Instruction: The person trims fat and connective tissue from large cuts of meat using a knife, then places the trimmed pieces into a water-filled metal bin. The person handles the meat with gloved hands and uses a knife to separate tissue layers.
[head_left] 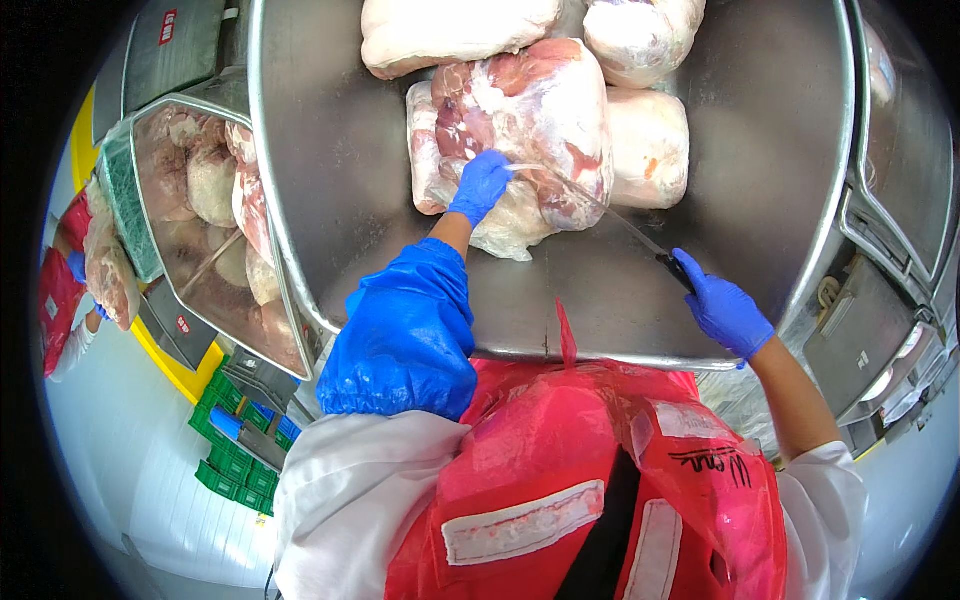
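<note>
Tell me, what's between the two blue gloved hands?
In the head view, the knife's long thin blade spans from the right hand to the wrapped meat under the left hand, above the steel table.

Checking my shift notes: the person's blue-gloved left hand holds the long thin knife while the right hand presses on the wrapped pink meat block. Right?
Sides are swapped. The head view shows the blue-gloved right hand holding the long thin knife, while the left hand presses on the wrapped pink meat block.
</note>
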